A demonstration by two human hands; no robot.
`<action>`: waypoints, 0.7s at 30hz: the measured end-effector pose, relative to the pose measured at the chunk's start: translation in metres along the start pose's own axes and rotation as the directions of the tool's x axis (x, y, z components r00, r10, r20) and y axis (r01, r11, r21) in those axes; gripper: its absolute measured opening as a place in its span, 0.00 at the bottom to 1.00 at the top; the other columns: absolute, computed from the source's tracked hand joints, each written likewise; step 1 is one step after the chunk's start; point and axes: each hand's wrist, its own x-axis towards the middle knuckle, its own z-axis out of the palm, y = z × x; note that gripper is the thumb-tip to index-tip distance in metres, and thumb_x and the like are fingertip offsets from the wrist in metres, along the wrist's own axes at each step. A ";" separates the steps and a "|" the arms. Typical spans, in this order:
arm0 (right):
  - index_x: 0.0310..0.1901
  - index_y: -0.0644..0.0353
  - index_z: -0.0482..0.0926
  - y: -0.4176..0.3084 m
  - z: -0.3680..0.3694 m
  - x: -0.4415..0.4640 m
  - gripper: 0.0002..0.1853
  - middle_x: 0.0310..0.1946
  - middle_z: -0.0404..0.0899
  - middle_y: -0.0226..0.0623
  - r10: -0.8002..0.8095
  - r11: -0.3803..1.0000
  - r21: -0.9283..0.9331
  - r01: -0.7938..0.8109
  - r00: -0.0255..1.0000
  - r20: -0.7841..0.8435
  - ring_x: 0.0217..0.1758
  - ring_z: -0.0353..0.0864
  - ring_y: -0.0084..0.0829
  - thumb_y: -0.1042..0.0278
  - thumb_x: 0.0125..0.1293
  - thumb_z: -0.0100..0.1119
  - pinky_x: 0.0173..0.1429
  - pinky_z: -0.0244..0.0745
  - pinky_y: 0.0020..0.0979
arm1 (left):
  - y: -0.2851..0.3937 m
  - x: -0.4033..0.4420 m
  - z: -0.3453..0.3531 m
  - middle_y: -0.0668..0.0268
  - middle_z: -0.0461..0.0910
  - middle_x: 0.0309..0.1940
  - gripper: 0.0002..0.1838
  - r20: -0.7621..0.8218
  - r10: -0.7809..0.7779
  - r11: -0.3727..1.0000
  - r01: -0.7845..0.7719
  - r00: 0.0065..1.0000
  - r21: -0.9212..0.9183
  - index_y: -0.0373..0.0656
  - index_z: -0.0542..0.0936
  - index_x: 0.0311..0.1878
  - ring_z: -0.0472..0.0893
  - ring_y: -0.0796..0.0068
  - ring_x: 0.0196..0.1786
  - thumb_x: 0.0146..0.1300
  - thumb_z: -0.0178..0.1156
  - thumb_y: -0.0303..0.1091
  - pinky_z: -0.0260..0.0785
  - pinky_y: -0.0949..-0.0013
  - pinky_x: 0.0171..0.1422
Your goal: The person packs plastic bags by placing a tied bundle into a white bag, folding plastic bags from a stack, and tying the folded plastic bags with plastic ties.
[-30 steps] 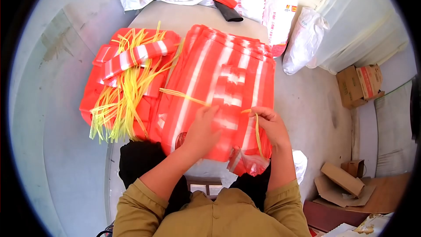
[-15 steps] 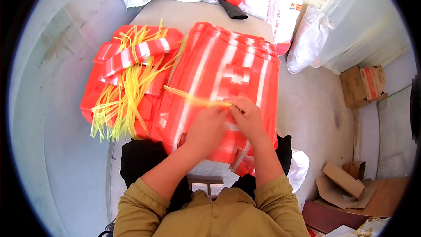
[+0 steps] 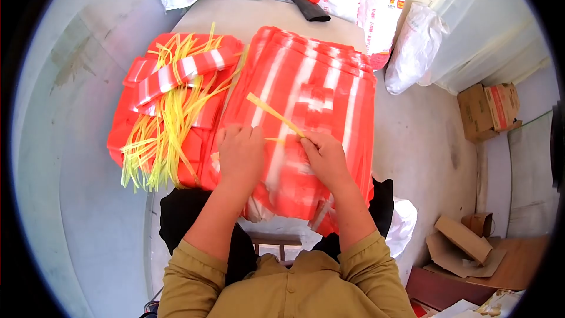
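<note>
A stack of red and white striped plastic bags (image 3: 347, 100) lies in front of me. My right hand (image 3: 321, 156) pinches a yellow strip (image 3: 273, 113) over the stack, its free end pointing up and left. My left hand (image 3: 241, 153) is over the stack's left part, fingers bent; whatever it grips is hidden, and a short yellow end sticks out to its right. On the left, a red pile (image 3: 132, 88) carries a bunch of yellow strips (image 3: 170, 123) and a folded striped band (image 3: 182, 75).
White printed sacks (image 3: 376, 17) and a black and red roll (image 3: 309, 6) are at the back. A white bag (image 3: 412, 50) stands at the right, with a cardboard box (image 3: 485, 112) beyond it. Opened cardboard (image 3: 465, 244) lies at the lower right.
My left hand has moved left, away from my right hand. My right hand first came in from the right; the yellow strip in it now slants up and left.
</note>
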 end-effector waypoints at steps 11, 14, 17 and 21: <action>0.48 0.58 0.89 0.000 0.005 0.000 0.10 0.39 0.86 0.41 -0.150 0.988 0.014 0.151 0.986 -0.069 0.44 0.84 0.46 0.71 0.67 0.65 0.49 0.79 0.42 | 0.026 -0.002 -0.027 0.57 0.87 0.50 0.14 0.229 0.085 0.439 0.170 0.970 -0.882 0.36 0.84 0.59 0.86 0.64 0.54 0.74 0.58 0.23 0.78 0.66 0.58; 0.44 0.59 0.88 -0.004 0.001 -0.002 0.08 0.37 0.84 0.41 -0.213 0.977 -0.011 0.213 0.976 -0.047 0.43 0.83 0.46 0.73 0.65 0.66 0.47 0.79 0.43 | 0.033 -0.001 -0.022 0.54 0.85 0.52 0.17 0.017 0.194 0.566 -0.098 0.981 -0.818 0.37 0.83 0.60 0.86 0.59 0.53 0.70 0.59 0.19 0.78 0.64 0.58; 0.42 0.61 0.87 -0.010 -0.002 -0.006 0.06 0.36 0.84 0.41 -0.203 0.979 0.018 0.204 0.978 -0.058 0.43 0.82 0.47 0.73 0.64 0.66 0.46 0.78 0.43 | 0.039 0.000 -0.024 0.53 0.84 0.53 0.20 -0.057 0.243 0.657 -0.207 0.968 -0.725 0.37 0.83 0.61 0.85 0.54 0.51 0.66 0.60 0.17 0.78 0.61 0.57; 0.41 0.61 0.86 -0.001 0.002 -0.007 0.06 0.37 0.84 0.41 -0.140 0.981 0.130 0.147 0.988 -0.059 0.43 0.82 0.47 0.71 0.66 0.66 0.46 0.78 0.44 | 0.047 0.000 -0.025 0.52 0.82 0.52 0.22 -0.046 0.140 0.758 -0.137 0.989 -0.638 0.39 0.83 0.60 0.84 0.51 0.49 0.62 0.62 0.17 0.78 0.58 0.53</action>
